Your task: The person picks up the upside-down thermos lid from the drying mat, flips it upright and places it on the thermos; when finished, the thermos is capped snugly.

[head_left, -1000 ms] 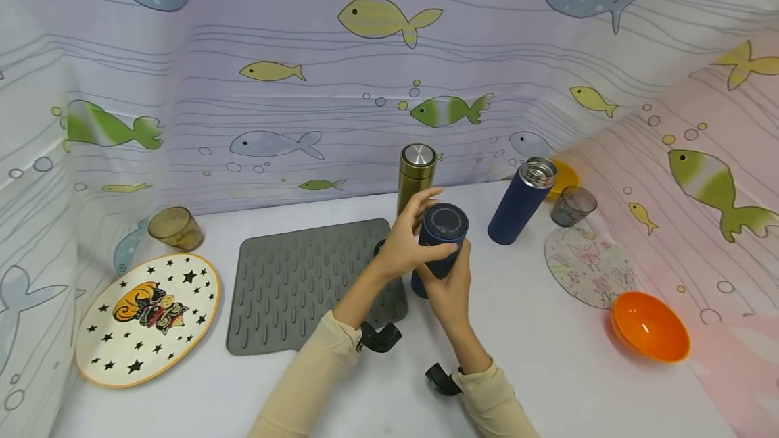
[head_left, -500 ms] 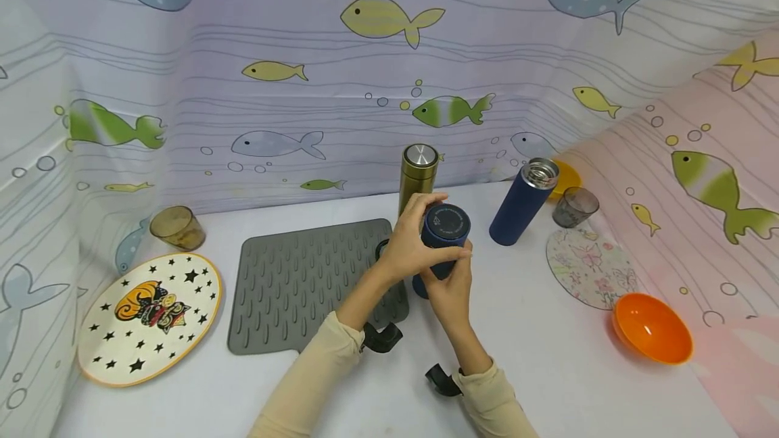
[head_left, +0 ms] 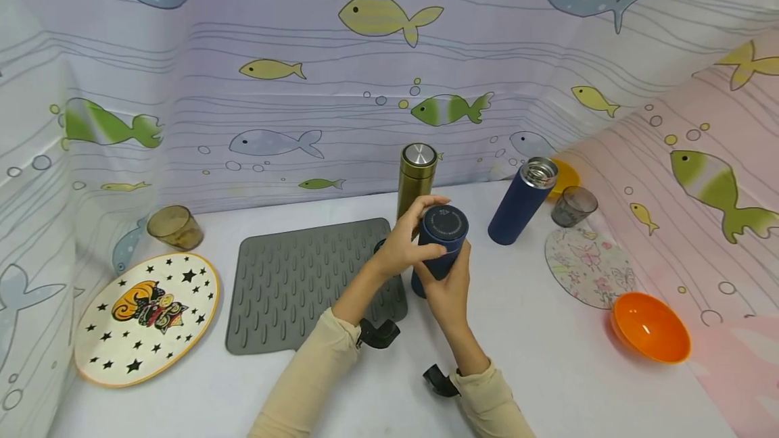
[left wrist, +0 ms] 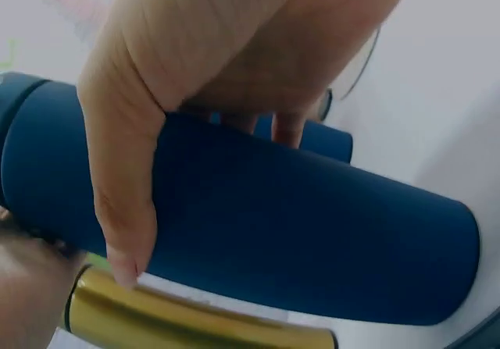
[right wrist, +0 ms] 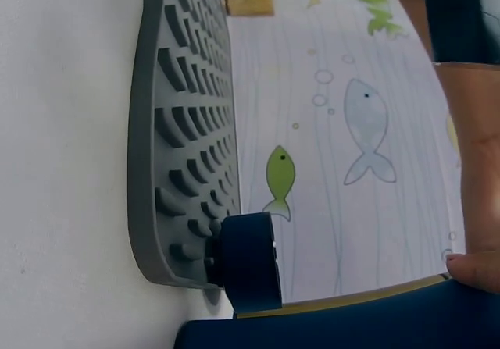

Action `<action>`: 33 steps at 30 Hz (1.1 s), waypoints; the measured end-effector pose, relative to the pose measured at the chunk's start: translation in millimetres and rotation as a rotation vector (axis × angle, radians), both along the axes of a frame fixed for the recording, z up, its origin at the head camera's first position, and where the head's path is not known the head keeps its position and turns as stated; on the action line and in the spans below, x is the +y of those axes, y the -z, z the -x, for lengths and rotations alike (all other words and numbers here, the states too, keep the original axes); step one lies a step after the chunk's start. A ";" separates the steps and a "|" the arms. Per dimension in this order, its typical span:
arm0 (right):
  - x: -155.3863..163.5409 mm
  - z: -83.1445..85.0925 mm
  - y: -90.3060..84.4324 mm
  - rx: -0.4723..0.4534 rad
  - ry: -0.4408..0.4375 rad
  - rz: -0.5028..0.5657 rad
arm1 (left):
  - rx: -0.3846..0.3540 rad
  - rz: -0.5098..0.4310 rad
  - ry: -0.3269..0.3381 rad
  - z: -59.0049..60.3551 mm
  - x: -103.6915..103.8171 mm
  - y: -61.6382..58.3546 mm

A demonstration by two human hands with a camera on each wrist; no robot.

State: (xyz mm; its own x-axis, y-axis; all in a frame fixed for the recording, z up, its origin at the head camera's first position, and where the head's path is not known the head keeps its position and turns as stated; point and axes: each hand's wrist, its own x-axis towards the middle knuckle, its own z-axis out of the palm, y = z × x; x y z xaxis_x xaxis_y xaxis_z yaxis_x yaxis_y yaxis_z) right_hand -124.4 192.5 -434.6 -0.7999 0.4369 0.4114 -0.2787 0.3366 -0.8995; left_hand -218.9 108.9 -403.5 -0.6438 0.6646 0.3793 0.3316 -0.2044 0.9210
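Note:
A dark blue flask point(head_left: 439, 252) with a flat round lid point(head_left: 445, 223) stands tilted just right of the grey mat. My left hand point(head_left: 412, 236) grips its top part, fingers curled round the lid's side. My right hand point(head_left: 449, 287) wraps the body from the near side. In the left wrist view my thumb point(left wrist: 125, 208) and fingers clasp the blue flask point(left wrist: 312, 232). The right wrist view shows only the flask's lower edge point(right wrist: 351, 327) and a fingertip point(right wrist: 475, 265).
A gold flask point(head_left: 416, 174) stands just behind my hands, and an uncapped blue flask point(head_left: 522, 201) to the right. A dark cap point(right wrist: 250, 261) lies at the edge of the grey ribbed mat point(head_left: 298, 279). Starred plate point(head_left: 146, 316) and amber cup point(head_left: 175, 227) sit left; floral coaster point(head_left: 587, 265), orange bowl point(head_left: 650, 326) and grey glass point(head_left: 573, 205) right.
My left fingers, spread over the lid a second ago, have curled round the flask's top. The mark on the lid has turned a little. The right hand has kept its hold.

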 end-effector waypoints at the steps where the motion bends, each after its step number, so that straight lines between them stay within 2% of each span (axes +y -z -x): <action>1: 0.0 0.1 0.3 0.001 -0.002 0.003 | -0.015 -0.004 0.021 0.3 -1.0 0.7; 2: -0.2 0.1 0.6 0.002 -0.004 0.003 | -0.015 0.003 0.019 0.1 -1.3 1.5; 5: -0.4 -0.1 1.3 0.009 0.002 -0.008 | 0.006 0.061 -0.056 -3.3 0.0 1.3; 6: -0.6 -0.2 1.4 0.010 0.005 -0.012 | -0.004 0.068 -0.062 -4.1 0.3 1.2; 10: -0.9 -0.2 2.0 0.012 0.005 -0.009 | -0.022 0.017 -0.008 -4.0 1.7 1.6; 11: -0.9 -0.1 2.0 0.014 0.003 -0.005 | -0.015 0.017 -0.015 -4.3 1.8 1.4; 15: -1.4 0.3 2.3 0.022 0.004 -0.008 | 0.038 0.066 -0.097 -5.6 1.4 -0.9; 16: -1.7 0.3 2.3 0.022 0.005 -0.012 | 0.030 0.063 -0.092 -5.8 0.7 -1.6; 19: -2.6 0.0 2.5 0.016 0.011 -0.014 | 0.005 0.016 -0.024 -4.6 -0.8 -3.0; 20: -2.6 0.1 2.5 0.018 0.011 -0.019 | 0.010 0.021 -0.024 -4.7 -1.3 -3.9; 22: -2.9 0.2 2.5 0.016 0.012 -0.010 | 0.059 0.072 -0.080 -5.8 -1.1 -5.4; 25: -2.7 0.4 2.5 0.024 0.012 -0.007 | 0.173 0.171 -0.224 -7.7 0.0 -6.2; 26: -2.6 0.5 2.4 0.027 0.012 -0.011 | 0.178 0.170 -0.227 -7.7 0.1 -5.5; 28: -2.6 0.5 2.5 0.025 0.010 -0.009 | 0.144 0.100 -0.163 -5.9 0.2 -3.0; 31: -2.2 1.0 1.9 0.025 0.010 -0.016 | 0.031 -0.005 -0.047 -2.4 -0.1 1.1; 33: -2.2 1.3 1.7 0.018 0.014 -0.010 | -0.009 0.001 -0.053 -1.3 -0.3 2.9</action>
State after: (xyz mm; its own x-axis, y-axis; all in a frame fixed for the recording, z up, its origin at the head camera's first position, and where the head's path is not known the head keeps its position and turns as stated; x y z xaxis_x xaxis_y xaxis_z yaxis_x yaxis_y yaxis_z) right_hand -125.7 190.4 -436.3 -0.7861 0.4440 0.4299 -0.2898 0.3497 -0.8909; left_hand -217.6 108.6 -406.3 -0.6813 0.6299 0.3728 0.3335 -0.1862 0.9242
